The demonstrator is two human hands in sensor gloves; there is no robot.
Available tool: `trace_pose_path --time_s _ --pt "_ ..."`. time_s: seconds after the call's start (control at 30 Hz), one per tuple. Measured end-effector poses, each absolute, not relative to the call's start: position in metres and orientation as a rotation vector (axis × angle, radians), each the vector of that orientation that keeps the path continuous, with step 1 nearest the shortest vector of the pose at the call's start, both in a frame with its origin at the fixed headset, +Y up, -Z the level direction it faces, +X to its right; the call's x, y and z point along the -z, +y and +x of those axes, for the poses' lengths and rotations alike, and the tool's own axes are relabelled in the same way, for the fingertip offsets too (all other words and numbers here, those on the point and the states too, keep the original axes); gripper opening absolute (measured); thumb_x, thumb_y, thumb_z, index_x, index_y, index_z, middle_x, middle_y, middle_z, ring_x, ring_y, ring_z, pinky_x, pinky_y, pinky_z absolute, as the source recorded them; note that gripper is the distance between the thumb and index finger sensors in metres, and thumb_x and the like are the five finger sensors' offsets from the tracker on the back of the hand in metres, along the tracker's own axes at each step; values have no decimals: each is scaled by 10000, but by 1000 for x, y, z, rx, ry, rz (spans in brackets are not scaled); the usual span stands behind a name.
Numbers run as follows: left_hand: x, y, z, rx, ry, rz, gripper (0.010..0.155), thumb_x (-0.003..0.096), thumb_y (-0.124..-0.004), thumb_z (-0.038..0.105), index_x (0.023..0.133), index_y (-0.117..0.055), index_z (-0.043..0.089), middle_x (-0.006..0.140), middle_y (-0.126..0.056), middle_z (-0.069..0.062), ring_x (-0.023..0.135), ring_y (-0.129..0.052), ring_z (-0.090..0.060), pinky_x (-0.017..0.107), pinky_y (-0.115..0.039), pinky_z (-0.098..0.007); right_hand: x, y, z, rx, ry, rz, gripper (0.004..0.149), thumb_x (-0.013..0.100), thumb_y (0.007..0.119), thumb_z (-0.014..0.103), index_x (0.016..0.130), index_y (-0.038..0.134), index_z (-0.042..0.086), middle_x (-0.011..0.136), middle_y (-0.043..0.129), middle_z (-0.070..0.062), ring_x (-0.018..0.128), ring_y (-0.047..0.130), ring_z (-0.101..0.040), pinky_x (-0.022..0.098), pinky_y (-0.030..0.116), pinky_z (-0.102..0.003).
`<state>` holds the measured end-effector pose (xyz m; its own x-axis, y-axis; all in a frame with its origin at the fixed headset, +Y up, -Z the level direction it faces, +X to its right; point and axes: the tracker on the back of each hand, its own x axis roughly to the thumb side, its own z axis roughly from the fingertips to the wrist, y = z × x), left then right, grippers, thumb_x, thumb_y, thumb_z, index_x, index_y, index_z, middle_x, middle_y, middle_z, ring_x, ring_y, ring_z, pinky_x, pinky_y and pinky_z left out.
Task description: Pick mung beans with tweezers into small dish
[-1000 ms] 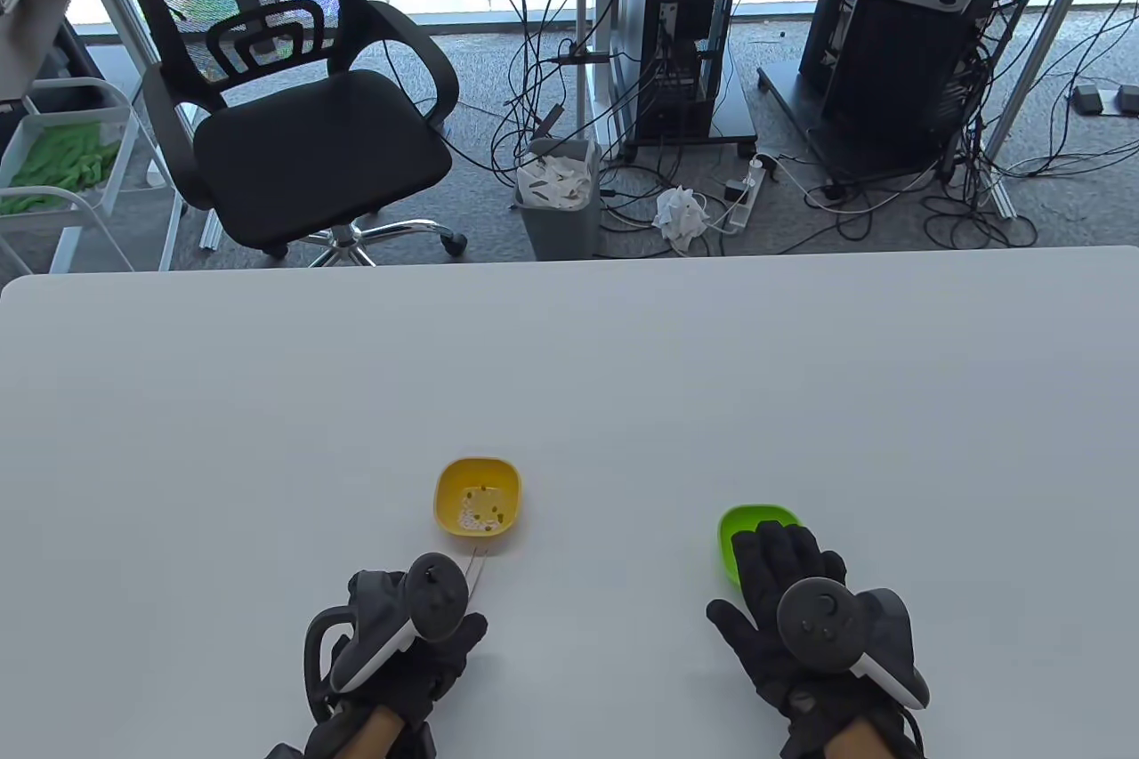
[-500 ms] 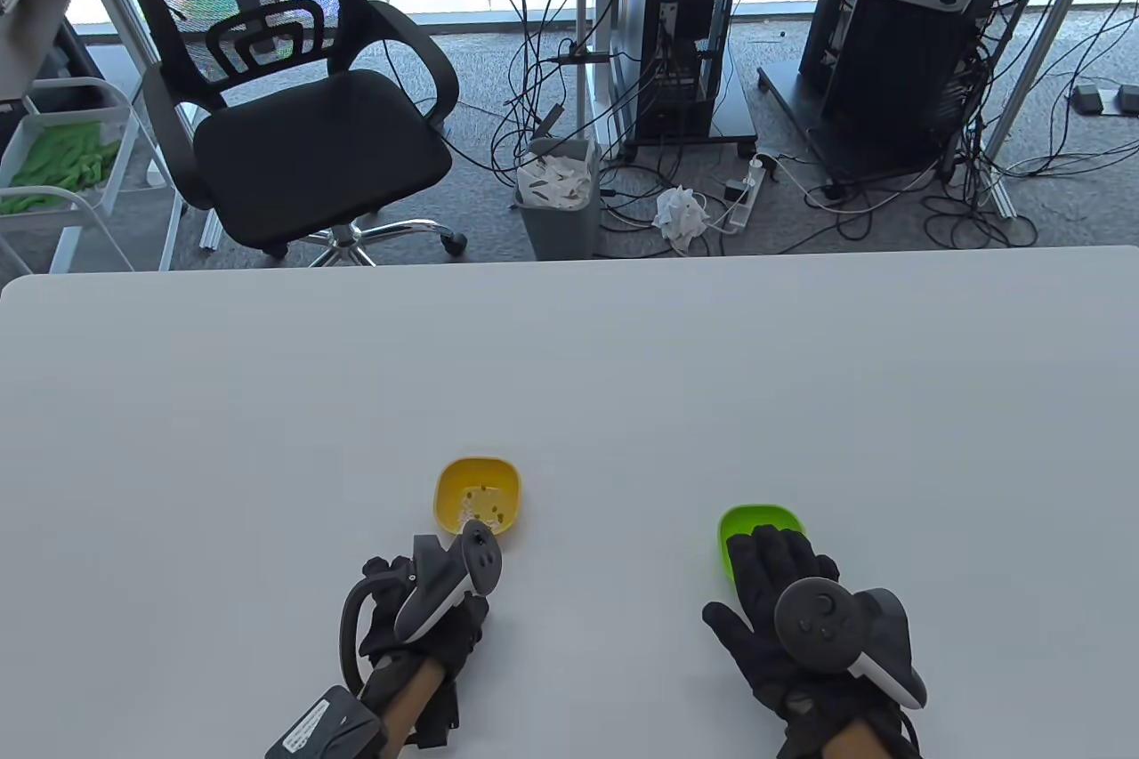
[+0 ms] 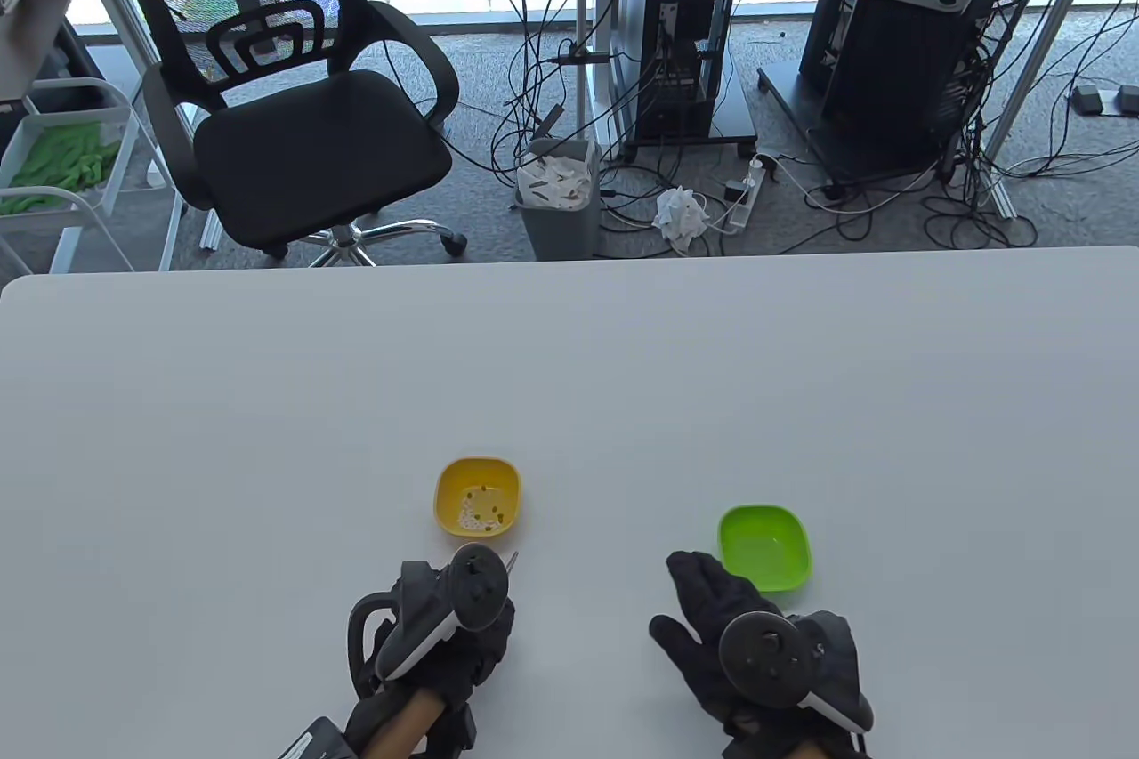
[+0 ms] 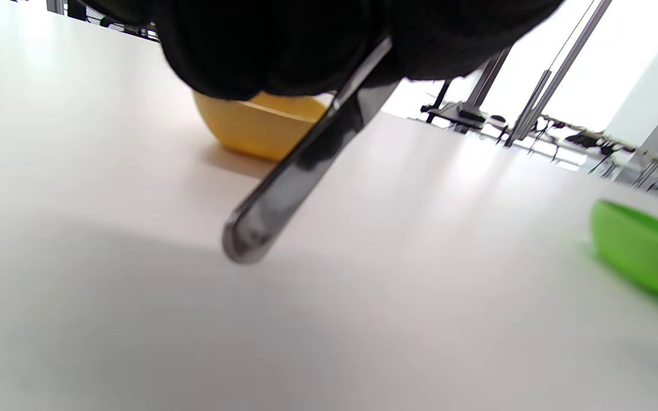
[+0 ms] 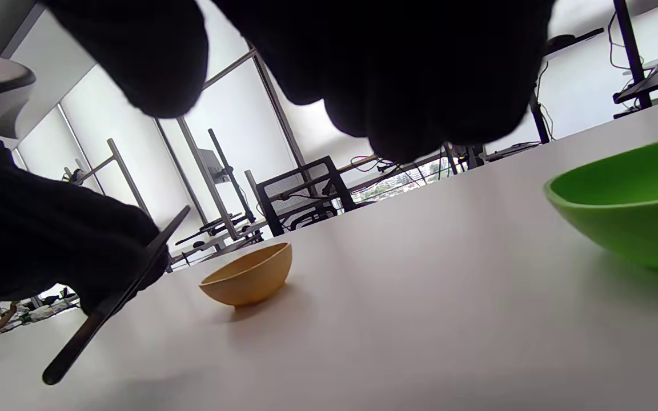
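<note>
A yellow dish (image 3: 477, 497) holds dark mung beans and white bits; it also shows in the left wrist view (image 4: 255, 128) and the right wrist view (image 5: 249, 279). An empty green dish (image 3: 765, 545) sits to its right. My left hand (image 3: 472, 643) grips metal tweezers (image 4: 300, 171) just in front of the yellow dish. Their rounded end hangs close over the table, and a thin end (image 3: 512, 561) pokes out past the tracker. My right hand (image 3: 712, 617) is spread flat, palm down, holds nothing, and lies beside the green dish's near left corner.
The white table (image 3: 569, 367) stretches far beyond the dishes. Behind its far edge stand an office chair (image 3: 302, 127), a bin (image 3: 559, 194) and computer towers among cables on the floor.
My left hand reached to the tweezers lying by the yellow dish, took hold of them and drew back a little. My right hand slid off the green dish to the left and nearer, uncovering it.
</note>
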<state>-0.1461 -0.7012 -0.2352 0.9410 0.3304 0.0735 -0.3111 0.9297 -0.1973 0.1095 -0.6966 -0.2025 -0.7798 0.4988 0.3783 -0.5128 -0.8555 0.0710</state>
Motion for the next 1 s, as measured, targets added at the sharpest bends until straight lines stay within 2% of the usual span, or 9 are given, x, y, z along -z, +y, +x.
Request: trace_pose_path --time_s 0.07,0.17,0.27,0.37,0.57,0.67,0.83,1.0 --pt "225 -685 -142 -469 -137 -129 570 511 -766 503 909 -749 95 732 -885 -51 696 -875 -325 715 -559 -621 203 -695 87 -2412 33 566 690 519 792 432 1040 582 32 927 761 -246 670 901 -395 473 836 -465" --pt "213 -670 -137 -646 -175 -78 570 507 -774 500 911 -753 98 739 -889 -52 704 -875 -328 714 -558 -624 205 -694 61 -2298 66 595 721 506 822 397 1055 540 24 924 763 -248 675 912 -397 476 848 -469" --pt "205 -665 -138 -856 -163 -90 573 506 -783 486 914 -749 85 752 -887 -61 715 -868 -342 715 -549 -629 207 -692 50 -2204 -32 570 711 491 831 371 1033 559 0 896 805 -235 660 955 -366 460 891 -444" --pt "201 -664 -141 -933 -142 -46 574 504 -789 488 921 -740 96 771 -878 -61 731 -859 -345 716 -542 -631 206 -692 49 -2057 -100 517 657 475 860 327 998 626 4 848 862 -222 619 998 -341 426 924 -426" --pt "202 -665 -143 -862 -173 -51 580 501 -774 531 929 -737 142 834 -865 -51 810 -822 -361 738 -500 -631 205 -690 62 -2118 -192 497 545 476 858 327 948 751 77 702 951 -138 506 1025 -266 374 918 -413" --pt "205 -668 -151 -755 -166 -35 672 483 -802 552 1010 -664 158 963 -783 -70 918 -731 -392 761 -440 -643 208 -686 80 -2175 -156 482 491 489 821 318 920 799 85 686 937 -135 501 1001 -265 384 900 -416" --pt "224 -681 -175 -604 -147 -84 896 423 -861 610 1119 -462 211 1165 -507 -104 1085 -480 -435 791 -303 -655 212 -681 120 -2330 -201 408 494 491 786 282 918 789 33 712 928 -172 430 996 -235 340 891 -389" --pt "258 -699 -207 -414 -131 -191 1074 371 -886 650 1148 -255 261 1227 -267 -79 1147 -239 -442 797 -193 -649 215 -691 159 -2335 -226 271 488 499 742 268 940 767 61 689 895 -148 414 925 -186 345 855 -371"
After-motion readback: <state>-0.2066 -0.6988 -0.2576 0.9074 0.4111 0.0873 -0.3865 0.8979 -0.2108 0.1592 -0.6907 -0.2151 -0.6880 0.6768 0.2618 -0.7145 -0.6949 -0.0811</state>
